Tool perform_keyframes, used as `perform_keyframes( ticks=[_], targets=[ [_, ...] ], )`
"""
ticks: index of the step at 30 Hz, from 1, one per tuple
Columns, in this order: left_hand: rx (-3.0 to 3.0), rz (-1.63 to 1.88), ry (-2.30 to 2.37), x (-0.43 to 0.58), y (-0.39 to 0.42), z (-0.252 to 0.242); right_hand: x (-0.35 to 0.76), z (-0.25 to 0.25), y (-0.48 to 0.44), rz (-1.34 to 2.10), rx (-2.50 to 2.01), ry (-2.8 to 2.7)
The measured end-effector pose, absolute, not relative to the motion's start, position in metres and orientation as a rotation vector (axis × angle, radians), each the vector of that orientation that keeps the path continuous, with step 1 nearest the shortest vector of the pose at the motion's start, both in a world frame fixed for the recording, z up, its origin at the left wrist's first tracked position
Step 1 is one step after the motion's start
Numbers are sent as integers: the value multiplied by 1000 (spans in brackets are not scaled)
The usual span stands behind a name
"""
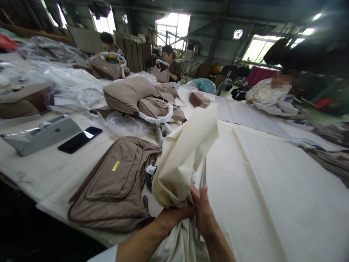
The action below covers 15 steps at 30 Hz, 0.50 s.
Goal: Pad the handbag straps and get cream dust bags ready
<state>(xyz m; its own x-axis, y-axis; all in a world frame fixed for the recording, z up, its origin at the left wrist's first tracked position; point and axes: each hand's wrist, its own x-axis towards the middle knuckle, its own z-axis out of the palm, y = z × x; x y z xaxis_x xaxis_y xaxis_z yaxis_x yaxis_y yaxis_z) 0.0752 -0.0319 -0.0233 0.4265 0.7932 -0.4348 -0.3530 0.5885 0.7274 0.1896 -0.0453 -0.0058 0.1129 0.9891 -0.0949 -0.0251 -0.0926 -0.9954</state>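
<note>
Cream cloth (185, 156), bunched up, rises from between my two hands, and more of it hangs below them over the table's front edge. My left hand (174, 218) is closed round the gathered part. Close beside it, my right hand (203, 211) grips the same cloth, thumb pointing up. Just left of the cloth a taupe handbag (114, 182) lies flat, with dark piping, a small gold plate and a zip pocket. A dark coiled strap (148, 178) with white wrapping sits at its opening. My fingertips are partly hidden in the folds.
A black phone (80, 139) and a grey tape dispenser (43, 134) lie at left. Several taupe bags (131, 94) with wrapped handles and clear plastic are piled behind. White sheeting (261, 182) covers the table at right. Several people work around the far side.
</note>
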Motion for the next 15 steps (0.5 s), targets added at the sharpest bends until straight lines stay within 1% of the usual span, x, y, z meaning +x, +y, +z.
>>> perform_keyframes(
  ticks=[2,5,6,9,15],
  targets=[
    [576,778,911,58,-24,-32,202,-7,-38,973,-1566,-1118],
    [481,672,999,41,-14,-38,242,-26,-39,412,-2181,-1237],
    [433,617,994,40,-12,-38,254,-34,-40,309,-2332,-1299],
    [361,502,877,40,-7,-31,278,-53,-43,272,-2526,-1476],
    [357,406,775,30,-7,-27,311,-61,-54,471,-2452,-1397]
  ],
)
